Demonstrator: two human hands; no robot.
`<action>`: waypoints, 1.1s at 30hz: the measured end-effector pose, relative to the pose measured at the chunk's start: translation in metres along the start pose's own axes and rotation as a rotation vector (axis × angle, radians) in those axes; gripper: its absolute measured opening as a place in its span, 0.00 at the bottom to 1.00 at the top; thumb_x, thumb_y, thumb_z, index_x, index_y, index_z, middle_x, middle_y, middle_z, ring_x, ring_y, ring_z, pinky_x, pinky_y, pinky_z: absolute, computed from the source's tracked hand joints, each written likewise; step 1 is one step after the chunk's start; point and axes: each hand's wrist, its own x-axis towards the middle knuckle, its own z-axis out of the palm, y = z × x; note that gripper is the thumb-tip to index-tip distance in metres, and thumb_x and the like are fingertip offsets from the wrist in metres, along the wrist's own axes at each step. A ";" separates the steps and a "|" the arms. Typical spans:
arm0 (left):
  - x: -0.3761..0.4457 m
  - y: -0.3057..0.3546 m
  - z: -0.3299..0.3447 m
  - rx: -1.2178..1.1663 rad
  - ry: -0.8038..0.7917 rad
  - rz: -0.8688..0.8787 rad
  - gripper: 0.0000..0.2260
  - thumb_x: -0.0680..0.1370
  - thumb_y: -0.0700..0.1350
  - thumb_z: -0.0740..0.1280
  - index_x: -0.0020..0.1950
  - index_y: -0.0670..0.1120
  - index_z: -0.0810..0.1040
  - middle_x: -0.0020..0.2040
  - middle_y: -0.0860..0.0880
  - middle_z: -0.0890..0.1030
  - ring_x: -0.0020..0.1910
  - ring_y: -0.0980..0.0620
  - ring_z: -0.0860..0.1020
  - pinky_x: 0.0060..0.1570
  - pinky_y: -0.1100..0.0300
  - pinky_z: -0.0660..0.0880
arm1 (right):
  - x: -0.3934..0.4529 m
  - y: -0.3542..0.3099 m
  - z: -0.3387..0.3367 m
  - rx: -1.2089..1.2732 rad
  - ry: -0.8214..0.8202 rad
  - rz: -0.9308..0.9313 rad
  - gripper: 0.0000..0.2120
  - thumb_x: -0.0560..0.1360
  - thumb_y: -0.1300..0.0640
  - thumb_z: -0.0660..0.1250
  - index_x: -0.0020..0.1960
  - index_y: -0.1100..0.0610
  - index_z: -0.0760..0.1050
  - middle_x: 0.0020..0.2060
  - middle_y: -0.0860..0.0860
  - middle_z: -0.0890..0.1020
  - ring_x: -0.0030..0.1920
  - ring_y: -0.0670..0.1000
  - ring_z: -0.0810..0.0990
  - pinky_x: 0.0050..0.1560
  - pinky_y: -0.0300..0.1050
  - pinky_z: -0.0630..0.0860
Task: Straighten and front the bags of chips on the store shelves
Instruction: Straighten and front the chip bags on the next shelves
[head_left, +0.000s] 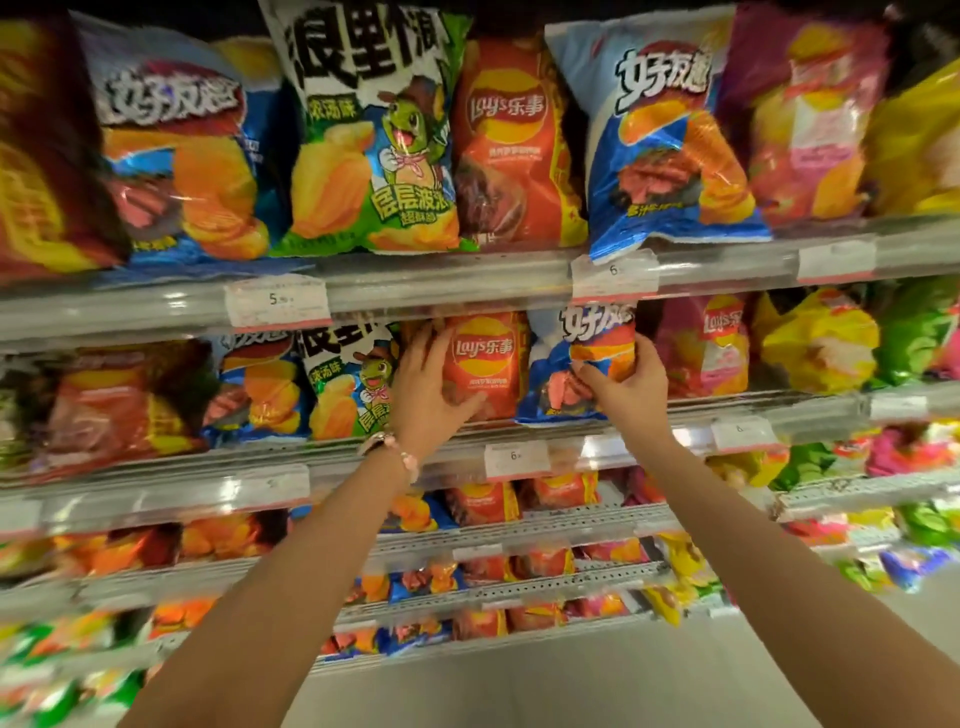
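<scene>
Up on the second shelf (519, 439) from the top, both hands are on bags of chips. The left hand (431, 389) lies against the left side of a red bag (485, 358), fingers spread and reaching up along its edge, thumb laid across the bag's lower front. A beaded bracelet (400, 452) sits on that wrist. The red bag stands upright at the shelf's front edge, just behind the clear price rail.

The right hand (631, 382) grips the blue bag (576, 364) standing just beside the red one, on its right. The fingers curl round the bag's right edge and the thumb presses on its front, so the bag is pinched between them. This bag leans a little, with its bottom corner hanging over the rail.

Left of the red bag stands a green and white bag with a cartoon turtle (353, 384), then another blue bag (260, 387) and a dark red bag (114, 410). To the right of the held blue bag are a pink bag (706, 345), a yellow bag (821, 340) and a green bag (914, 332).

On the top shelf (441, 286) the same kinds stand larger in view; one blue bag (665, 140) there tips forward over the rail, above a white price tag (615, 278). Another price tag (517, 460) hangs on the second shelf's rail between the two forearms. Lower shelves hold more bags, too blurred to tell apart.
</scene>
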 end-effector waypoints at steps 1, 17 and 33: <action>-0.005 -0.003 -0.007 0.029 0.107 -0.027 0.36 0.70 0.51 0.75 0.73 0.42 0.65 0.71 0.38 0.65 0.70 0.39 0.65 0.66 0.43 0.66 | -0.008 0.001 0.002 0.003 0.006 0.002 0.25 0.68 0.57 0.76 0.62 0.60 0.71 0.51 0.55 0.81 0.51 0.54 0.81 0.56 0.57 0.77; -0.002 -0.072 -0.050 -0.139 0.085 -0.718 0.54 0.64 0.59 0.78 0.76 0.38 0.51 0.71 0.37 0.67 0.69 0.38 0.68 0.64 0.44 0.70 | -0.055 -0.004 0.056 0.006 0.013 -0.145 0.26 0.66 0.55 0.77 0.61 0.52 0.70 0.49 0.40 0.78 0.48 0.33 0.76 0.44 0.22 0.69; -0.034 -0.108 -0.115 -0.374 0.198 -0.501 0.27 0.62 0.53 0.80 0.55 0.54 0.72 0.45 0.60 0.80 0.44 0.59 0.79 0.44 0.62 0.74 | -0.091 -0.030 0.109 -0.070 0.045 -0.137 0.26 0.67 0.53 0.76 0.62 0.53 0.72 0.44 0.42 0.79 0.43 0.40 0.77 0.41 0.24 0.68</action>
